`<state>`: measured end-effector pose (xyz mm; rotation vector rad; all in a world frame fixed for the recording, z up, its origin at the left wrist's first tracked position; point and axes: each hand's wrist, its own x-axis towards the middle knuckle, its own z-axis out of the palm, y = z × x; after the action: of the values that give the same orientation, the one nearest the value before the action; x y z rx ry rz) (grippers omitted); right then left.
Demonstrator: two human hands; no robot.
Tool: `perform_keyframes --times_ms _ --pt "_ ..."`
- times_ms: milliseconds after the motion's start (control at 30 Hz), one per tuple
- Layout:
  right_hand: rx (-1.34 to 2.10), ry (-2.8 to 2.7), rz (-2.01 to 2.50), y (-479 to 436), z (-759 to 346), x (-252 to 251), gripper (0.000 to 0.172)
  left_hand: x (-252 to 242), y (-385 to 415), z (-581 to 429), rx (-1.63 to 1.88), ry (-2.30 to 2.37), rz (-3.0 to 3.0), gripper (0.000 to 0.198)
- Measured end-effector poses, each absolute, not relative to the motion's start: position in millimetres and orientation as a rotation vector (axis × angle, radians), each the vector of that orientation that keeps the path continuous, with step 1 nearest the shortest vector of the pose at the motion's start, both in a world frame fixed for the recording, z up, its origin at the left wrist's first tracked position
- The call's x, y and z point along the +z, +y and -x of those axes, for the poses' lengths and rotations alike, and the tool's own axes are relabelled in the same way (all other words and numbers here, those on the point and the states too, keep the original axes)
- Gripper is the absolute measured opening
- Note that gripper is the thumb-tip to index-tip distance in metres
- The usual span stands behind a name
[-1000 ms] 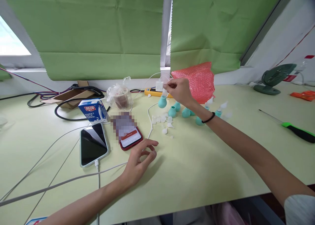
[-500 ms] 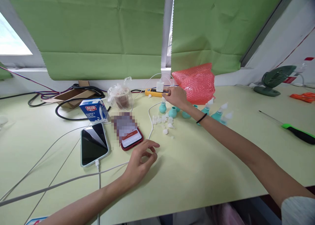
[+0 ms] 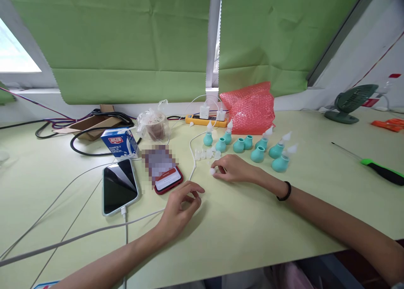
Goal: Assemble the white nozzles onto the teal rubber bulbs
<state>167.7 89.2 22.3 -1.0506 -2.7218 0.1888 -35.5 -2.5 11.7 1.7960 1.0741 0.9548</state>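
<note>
My right hand (image 3: 232, 169) is low over the table, thumb and index finger closed around a small translucent white plastic piece (image 3: 212, 171). Behind it lie several similar small translucent pieces (image 3: 209, 153). Several teal squeeze bulbs stand further back; some are open-topped, like the front one (image 3: 258, 154), and others carry a pointed translucent nozzle, like the bulb at the right (image 3: 280, 162). Resting on the table, my left hand (image 3: 179, 207) has loosely bent fingers spread apart and holds nothing. It lies in front of the red-cased phone (image 3: 168, 179).
A pale-cased phone (image 3: 120, 187) with a charging cable, a blue milk carton (image 3: 121, 142) and a plastic-wrapped roll (image 3: 157, 127) are at left. Behind are a yellow power strip (image 3: 202, 120) and red bubble wrap (image 3: 252, 110). A screwdriver (image 3: 383, 171) and a green fan (image 3: 347, 103) lie right.
My right hand has come back from the far row of bulbs to the small pieces. A nozzle now stands on a bulb beside the power strip. My left hand has stayed put.
</note>
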Motion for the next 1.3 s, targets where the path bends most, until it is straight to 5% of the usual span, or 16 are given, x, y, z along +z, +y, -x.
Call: perform_keyframes --times_ms 300,500,800,967,1100,1300 --pt "0.026 -2.427 1.319 102 -154 24 0.042 10 -2 35 0.926 1.087 -1.811 0.015" --pt "-0.043 -2.358 1.399 131 -144 22 0.023 8 -3 37 0.931 1.084 -1.807 0.014" --pt "0.262 -2.272 0.629 59 -142 22 0.020 2 -1 34 1.063 0.989 -1.390 0.036" --pt "0.314 -2.309 0.439 34 -143 -1 0.024 1 -1 32 0.985 1.036 -1.458 0.024" --pt "0.174 -2.333 0.642 48 -162 -1 0.032 -2 1 33 1.035 1.201 -1.522 0.021" --pt "0.170 -2.407 1.129 73 -188 0 0.012 -7 1 34 0.992 1.146 -1.693 0.012"
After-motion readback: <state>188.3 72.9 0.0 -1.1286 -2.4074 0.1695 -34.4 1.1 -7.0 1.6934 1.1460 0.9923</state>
